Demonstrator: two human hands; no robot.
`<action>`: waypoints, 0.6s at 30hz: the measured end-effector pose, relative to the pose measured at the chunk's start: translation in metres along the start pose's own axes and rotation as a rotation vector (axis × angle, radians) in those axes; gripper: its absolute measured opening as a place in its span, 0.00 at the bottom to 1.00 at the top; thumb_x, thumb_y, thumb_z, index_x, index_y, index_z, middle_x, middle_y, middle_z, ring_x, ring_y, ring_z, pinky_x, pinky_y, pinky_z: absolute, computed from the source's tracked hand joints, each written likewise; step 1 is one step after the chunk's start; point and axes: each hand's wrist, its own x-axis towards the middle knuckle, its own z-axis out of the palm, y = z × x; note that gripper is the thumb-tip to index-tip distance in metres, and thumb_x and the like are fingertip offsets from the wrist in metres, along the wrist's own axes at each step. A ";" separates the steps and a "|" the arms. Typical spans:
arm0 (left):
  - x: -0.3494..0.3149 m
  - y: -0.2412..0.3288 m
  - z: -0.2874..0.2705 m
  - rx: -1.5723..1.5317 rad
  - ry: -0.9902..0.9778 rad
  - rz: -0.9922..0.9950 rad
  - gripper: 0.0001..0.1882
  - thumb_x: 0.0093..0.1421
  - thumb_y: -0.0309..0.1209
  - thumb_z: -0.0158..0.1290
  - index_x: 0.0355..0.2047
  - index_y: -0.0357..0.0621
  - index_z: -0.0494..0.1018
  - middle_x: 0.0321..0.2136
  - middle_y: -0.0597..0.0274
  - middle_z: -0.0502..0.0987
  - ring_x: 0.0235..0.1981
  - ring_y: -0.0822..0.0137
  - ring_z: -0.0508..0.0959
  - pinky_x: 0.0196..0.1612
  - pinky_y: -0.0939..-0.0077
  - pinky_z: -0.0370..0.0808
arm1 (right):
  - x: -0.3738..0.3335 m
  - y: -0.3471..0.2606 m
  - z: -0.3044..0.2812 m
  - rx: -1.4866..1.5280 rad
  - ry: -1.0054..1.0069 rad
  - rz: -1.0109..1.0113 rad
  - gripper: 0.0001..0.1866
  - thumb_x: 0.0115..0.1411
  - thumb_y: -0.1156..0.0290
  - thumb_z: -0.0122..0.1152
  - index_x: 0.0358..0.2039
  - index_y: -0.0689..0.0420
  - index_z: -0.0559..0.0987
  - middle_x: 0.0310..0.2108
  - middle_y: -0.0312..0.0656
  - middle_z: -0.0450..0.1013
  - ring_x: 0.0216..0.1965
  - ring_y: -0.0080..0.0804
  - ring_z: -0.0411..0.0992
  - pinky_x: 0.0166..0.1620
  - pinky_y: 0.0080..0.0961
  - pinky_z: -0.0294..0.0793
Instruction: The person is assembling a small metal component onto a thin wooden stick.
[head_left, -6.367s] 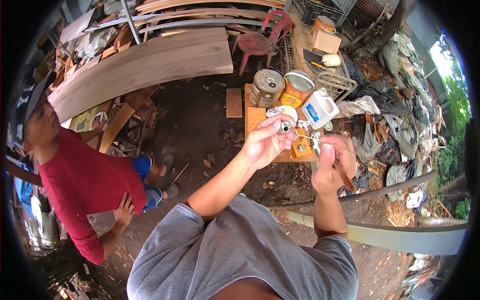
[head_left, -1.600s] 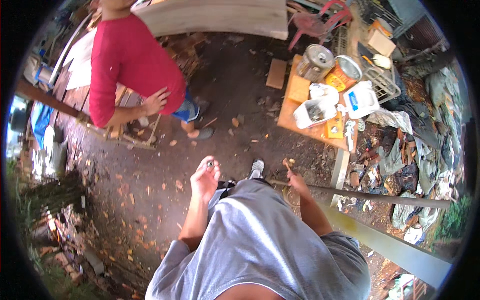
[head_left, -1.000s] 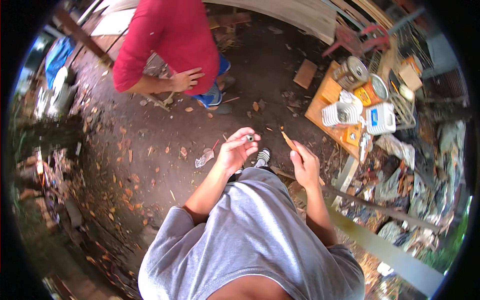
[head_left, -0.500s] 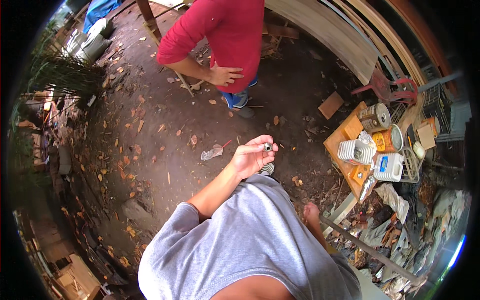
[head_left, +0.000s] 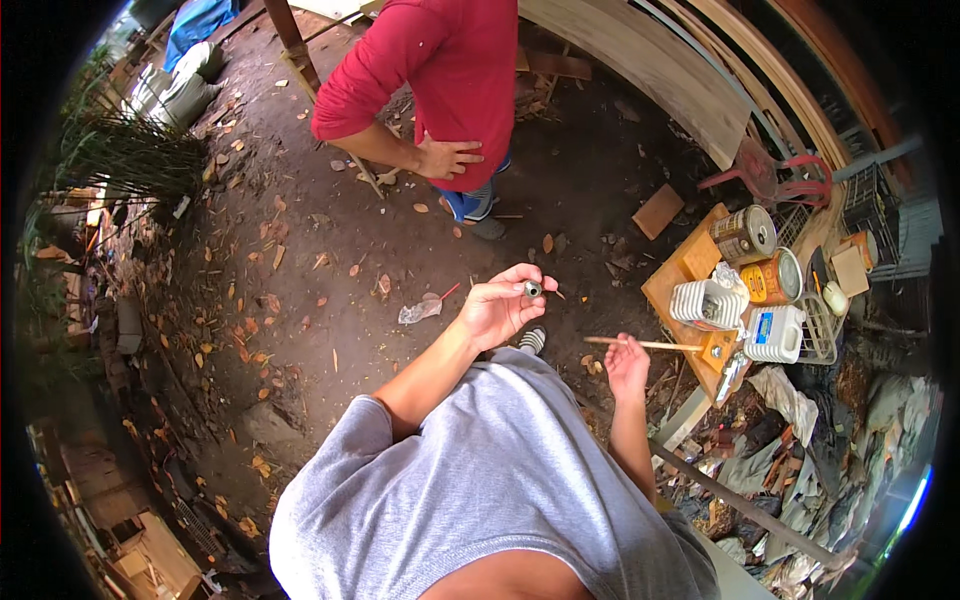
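In front of my chest, my left hand (head_left: 497,308) pinches a small metal cylinder (head_left: 533,289) with a dark hole in its end, held between thumb and fingers. My right hand (head_left: 627,368) is lifted to the right of it, fingers closed on a thin wooden stick (head_left: 665,346). The stick lies almost level, one end pointing left toward the metal piece but apart from it. Its other end reaches over the edge of a wooden board (head_left: 660,290) on the right.
The board carries paint cans (head_left: 770,282), white ribbed containers (head_left: 700,306) and a white jug (head_left: 775,333). Before me stands a person in a red shirt (head_left: 465,95), hand on hip. A red chair (head_left: 765,172) is beyond; rubble (head_left: 750,470) lies lower right.
My right hand has risen from beside my body and now shows the wooden stick, which was hardly visible before. My left hand keeps the metal cylinder, turned slightly.
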 end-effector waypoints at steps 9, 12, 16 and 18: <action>0.007 -0.001 0.002 0.066 0.040 0.019 0.13 0.58 0.26 0.51 0.44 0.40 0.71 0.42 0.53 0.75 0.38 0.65 0.78 0.48 0.71 0.78 | -0.136 -0.082 0.157 -0.364 -0.540 -0.553 0.16 0.65 0.62 0.47 0.42 0.61 0.74 0.23 0.39 0.72 0.25 0.25 0.69 0.30 0.20 0.67; 0.011 -0.002 -0.001 0.070 0.041 0.013 0.13 0.58 0.26 0.51 0.44 0.40 0.71 0.42 0.53 0.75 0.39 0.65 0.78 0.49 0.70 0.77 | -0.165 -0.082 0.174 -0.588 -0.572 -0.721 0.17 0.65 0.64 0.47 0.45 0.64 0.74 0.26 0.40 0.75 0.27 0.24 0.71 0.32 0.20 0.69; 0.016 -0.004 0.003 0.088 0.027 0.013 0.13 0.58 0.26 0.51 0.44 0.40 0.71 0.42 0.54 0.75 0.40 0.65 0.77 0.49 0.70 0.77 | -0.179 -0.074 0.187 -0.857 -0.546 -0.869 0.13 0.64 0.71 0.48 0.43 0.66 0.76 0.29 0.43 0.79 0.30 0.23 0.75 0.35 0.19 0.73; 0.019 -0.004 0.004 0.105 0.032 0.021 0.13 0.58 0.26 0.51 0.44 0.40 0.71 0.42 0.54 0.75 0.40 0.64 0.78 0.49 0.70 0.77 | -0.179 -0.074 0.191 -0.910 -0.558 -0.870 0.14 0.65 0.70 0.48 0.44 0.67 0.76 0.31 0.44 0.78 0.31 0.24 0.75 0.36 0.19 0.73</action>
